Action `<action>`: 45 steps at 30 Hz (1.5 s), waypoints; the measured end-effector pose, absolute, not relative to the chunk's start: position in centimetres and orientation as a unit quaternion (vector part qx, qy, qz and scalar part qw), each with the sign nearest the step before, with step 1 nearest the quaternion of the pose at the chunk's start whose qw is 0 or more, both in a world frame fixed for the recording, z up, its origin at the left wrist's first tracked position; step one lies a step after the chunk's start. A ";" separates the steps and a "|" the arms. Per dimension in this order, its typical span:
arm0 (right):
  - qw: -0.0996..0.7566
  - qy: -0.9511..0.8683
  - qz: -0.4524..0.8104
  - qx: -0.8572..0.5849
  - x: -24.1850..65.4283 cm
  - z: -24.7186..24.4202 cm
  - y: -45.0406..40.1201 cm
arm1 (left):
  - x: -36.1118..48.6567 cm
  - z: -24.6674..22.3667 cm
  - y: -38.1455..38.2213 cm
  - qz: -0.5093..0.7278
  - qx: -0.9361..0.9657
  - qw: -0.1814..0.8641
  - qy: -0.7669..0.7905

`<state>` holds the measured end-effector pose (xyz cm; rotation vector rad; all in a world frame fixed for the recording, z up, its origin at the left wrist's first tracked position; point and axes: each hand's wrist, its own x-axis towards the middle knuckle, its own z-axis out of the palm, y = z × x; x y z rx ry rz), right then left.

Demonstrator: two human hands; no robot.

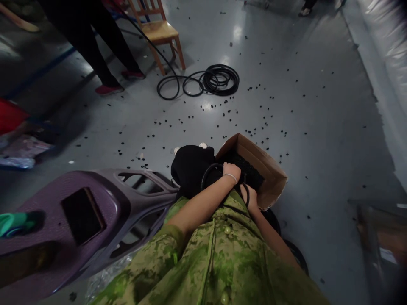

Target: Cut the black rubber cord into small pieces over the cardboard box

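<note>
My left hand (232,170), with a bracelet at its wrist, is closed in a fist over my lap. A curved black hose (205,176) runs into it from the left. Just below and to the right, my right hand (250,197) is closed around a thin black loop (247,195); whether this is a tool's handle or more hose I cannot tell. Both hands are at the near edge of an open cardboard box (270,171), which holds a heap of small black pieces (251,169).
A purple plastic stool (108,190) at my left bears a phone (83,216) and a green object (15,222). Ahead, a coiled black hose (222,80) lies near a wooden chair (160,31). A person (104,51) stands beside it. Small black bits litter the floor.
</note>
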<state>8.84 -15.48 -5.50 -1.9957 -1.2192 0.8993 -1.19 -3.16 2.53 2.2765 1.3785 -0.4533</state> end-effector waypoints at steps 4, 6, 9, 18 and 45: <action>0.302 -0.450 0.335 -0.771 9.0 -5.8 -15.5 | -1.1 2.3 -3.1 -0.163 0.819 0.230 0.501; 0.302 -0.432 0.326 -0.785 9.1 -5.7 -15.7 | -1.1 2.3 -3.1 -0.155 0.819 0.231 0.502; 0.310 -0.385 0.352 -0.795 9.2 -5.4 -16.1 | -1.3 2.4 -3.0 -0.140 0.822 0.226 0.503; 0.350 -0.377 0.436 -0.739 9.2 -4.7 -16.7 | -1.4 2.3 -2.9 -0.098 0.823 0.225 0.513; 0.361 -0.369 0.437 -0.737 8.7 -3.7 -14.3 | -1.5 2.9 -3.1 -0.096 0.827 0.237 0.500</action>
